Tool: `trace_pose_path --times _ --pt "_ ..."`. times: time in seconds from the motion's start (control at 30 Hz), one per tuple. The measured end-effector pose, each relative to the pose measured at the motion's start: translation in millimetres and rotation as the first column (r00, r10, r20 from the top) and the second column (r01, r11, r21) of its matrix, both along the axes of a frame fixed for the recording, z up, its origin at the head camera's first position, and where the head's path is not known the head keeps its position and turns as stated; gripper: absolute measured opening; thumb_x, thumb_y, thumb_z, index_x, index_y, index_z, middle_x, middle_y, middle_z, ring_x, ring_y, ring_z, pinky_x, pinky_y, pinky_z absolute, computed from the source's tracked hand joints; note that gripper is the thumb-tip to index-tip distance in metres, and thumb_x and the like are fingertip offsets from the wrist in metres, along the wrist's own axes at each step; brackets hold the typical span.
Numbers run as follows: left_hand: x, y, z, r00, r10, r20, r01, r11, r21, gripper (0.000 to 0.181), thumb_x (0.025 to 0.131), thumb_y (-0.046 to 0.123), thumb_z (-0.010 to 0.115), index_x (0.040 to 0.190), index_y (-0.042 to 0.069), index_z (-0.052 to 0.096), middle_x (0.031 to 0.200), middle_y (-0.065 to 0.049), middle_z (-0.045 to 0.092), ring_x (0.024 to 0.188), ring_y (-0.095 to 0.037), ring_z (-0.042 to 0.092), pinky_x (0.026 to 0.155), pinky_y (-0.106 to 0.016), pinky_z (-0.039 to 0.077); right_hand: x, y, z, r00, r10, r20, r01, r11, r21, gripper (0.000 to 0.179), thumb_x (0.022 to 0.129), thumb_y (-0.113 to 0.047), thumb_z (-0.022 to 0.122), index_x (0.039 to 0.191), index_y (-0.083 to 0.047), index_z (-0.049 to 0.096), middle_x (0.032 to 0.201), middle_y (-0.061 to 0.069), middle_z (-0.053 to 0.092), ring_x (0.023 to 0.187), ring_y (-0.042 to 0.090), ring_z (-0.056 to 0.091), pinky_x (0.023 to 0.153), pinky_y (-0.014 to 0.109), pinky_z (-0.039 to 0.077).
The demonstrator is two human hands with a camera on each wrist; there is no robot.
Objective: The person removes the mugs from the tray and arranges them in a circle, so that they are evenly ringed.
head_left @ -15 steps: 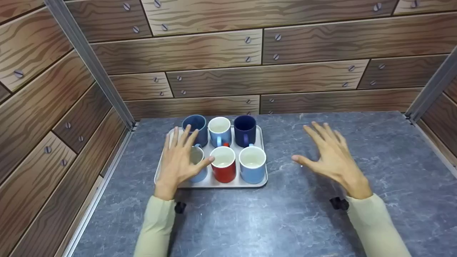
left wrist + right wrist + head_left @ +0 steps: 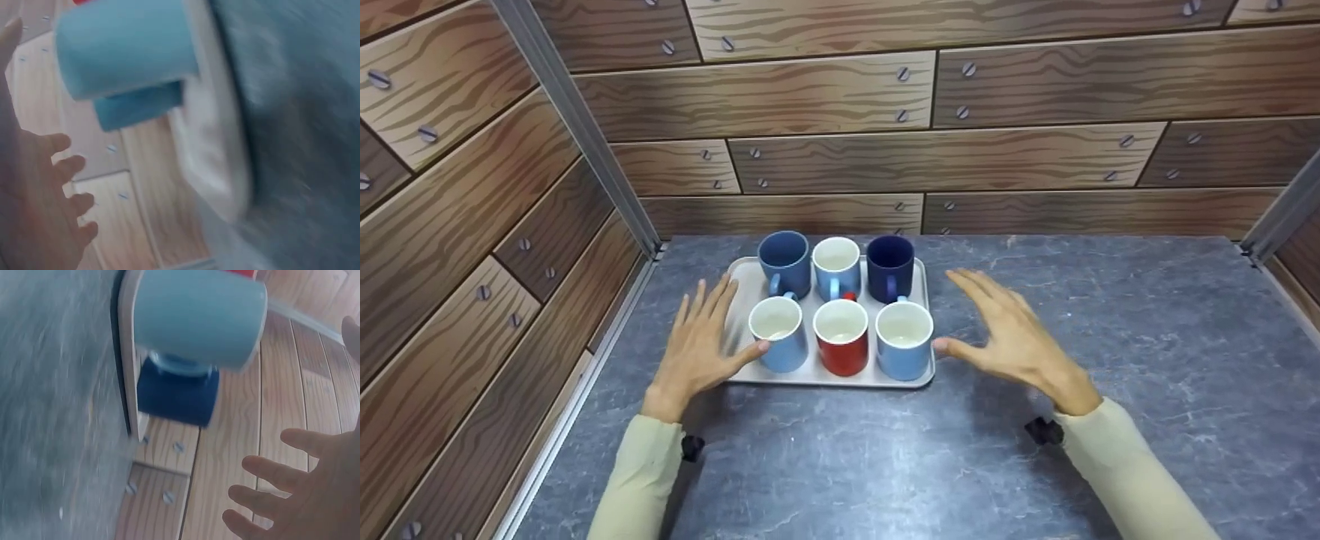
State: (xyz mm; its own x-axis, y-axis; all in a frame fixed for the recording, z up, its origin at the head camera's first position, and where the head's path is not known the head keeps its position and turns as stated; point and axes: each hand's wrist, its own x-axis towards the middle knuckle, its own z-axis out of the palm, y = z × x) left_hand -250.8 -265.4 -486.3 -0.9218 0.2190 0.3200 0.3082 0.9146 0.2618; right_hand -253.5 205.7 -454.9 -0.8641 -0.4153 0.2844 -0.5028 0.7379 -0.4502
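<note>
A pale tray carries two rows of three mugs. At the front stand a light blue mug, a red mug and another light blue mug; behind are a dull blue mug, a light blue mug with white inside and a navy mug. My left hand, fingers spread, is over the tray's left edge, its thumb near the front left mug. To the right of the tray my right hand hovers with extended fingers, thumb near the front right mug. Neither hand holds anything.
The tray sits on a grey marbled table. Wood-print panels rise behind and on the left side. A metal corner post stands at the back left.
Both hands have changed place: the left hand has moved left off the front left mug, and the right hand has come left, closer to the tray. The head view has shifted slightly.
</note>
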Motion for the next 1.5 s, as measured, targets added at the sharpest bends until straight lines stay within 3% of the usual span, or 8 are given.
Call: trace_pose_path --times 0.2,0.43,0.67,0.9,1.17,1.5 --pt "-0.9 -16.7 -26.1 0.998 -0.026 0.059 0.026 1.000 0.008 0.120 0.084 0.078 0.071 0.171 0.009 0.025 0.179 -0.010 0.022 0.166 -0.041 0.011 0.135 -0.062 0.011 -2.1 -25 -11.3 0.998 0.038 0.042 -0.036 0.999 -0.031 0.110 0.085 -0.073 0.076 0.170 -0.019 0.031 0.171 0.012 0.040 0.156 0.042 0.040 0.125 0.073 0.028" --pt "-7.1 -30.7 -42.2 0.982 -0.001 0.191 0.009 0.999 -0.043 0.122 0.086 0.080 0.066 0.170 0.004 0.022 0.179 -0.015 0.018 0.166 -0.042 0.014 0.135 -0.061 0.011 -4.0 -48 -26.1 0.994 0.070 0.086 -0.060 0.992 -0.113 0.115 0.081 -0.072 0.081 0.169 -0.015 0.033 0.167 0.012 0.045 0.152 0.038 0.047 0.123 0.063 0.039" --pt "-13.5 -39.4 -43.3 0.956 0.006 0.292 0.020 0.996 -0.087 0.122 0.088 0.079 0.063 0.170 0.000 0.019 0.179 -0.020 0.014 0.165 -0.044 0.011 0.135 -0.062 0.010 -6.9 -57 -39.1 0.995 0.065 0.074 -0.050 0.980 -0.193 0.110 0.081 -0.054 0.090 0.164 -0.004 0.039 0.162 0.023 0.050 0.148 0.043 0.050 0.124 0.060 0.040" --pt "-16.1 -44.3 -43.5 0.944 0.008 0.330 0.033 0.993 -0.117 0.127 0.087 0.081 0.063 0.169 -0.004 0.015 0.178 -0.023 0.012 0.165 -0.043 0.012 0.135 -0.061 0.012 -10.2 -60 -43.5 0.996 0.073 0.051 -0.059 0.973 -0.223 0.101 0.079 -0.038 0.096 0.158 0.000 0.046 0.154 0.024 0.058 0.139 0.043 0.059 0.117 0.058 0.049" --pt "-18.8 -45.7 -45.5 0.932 0.016 0.362 0.037 0.990 -0.139 0.133 0.085 0.084 0.062 0.169 -0.004 0.009 0.179 -0.022 0.006 0.166 -0.041 0.009 0.135 -0.060 0.012 -10.1 -64 -41.3 0.996 0.075 0.058 -0.059 0.969 -0.241 0.100 0.076 -0.034 0.097 0.156 0.001 0.048 0.146 0.025 0.064 0.129 0.041 0.066 0.111 0.056 0.054" --pt "-20.1 -44.8 -47.3 0.929 0.009 0.370 0.047 0.989 -0.141 0.136 0.083 0.086 0.063 0.169 -0.005 0.010 0.178 -0.024 0.006 0.166 -0.042 0.007 0.135 -0.060 0.011 -12.0 -66 -38.6 0.997 0.010 0.081 0.018 0.940 -0.342 0.092 0.065 -0.031 0.103 0.145 -0.008 0.064 0.117 0.010 0.079 0.101 0.027 0.074 0.090 0.045 0.059"
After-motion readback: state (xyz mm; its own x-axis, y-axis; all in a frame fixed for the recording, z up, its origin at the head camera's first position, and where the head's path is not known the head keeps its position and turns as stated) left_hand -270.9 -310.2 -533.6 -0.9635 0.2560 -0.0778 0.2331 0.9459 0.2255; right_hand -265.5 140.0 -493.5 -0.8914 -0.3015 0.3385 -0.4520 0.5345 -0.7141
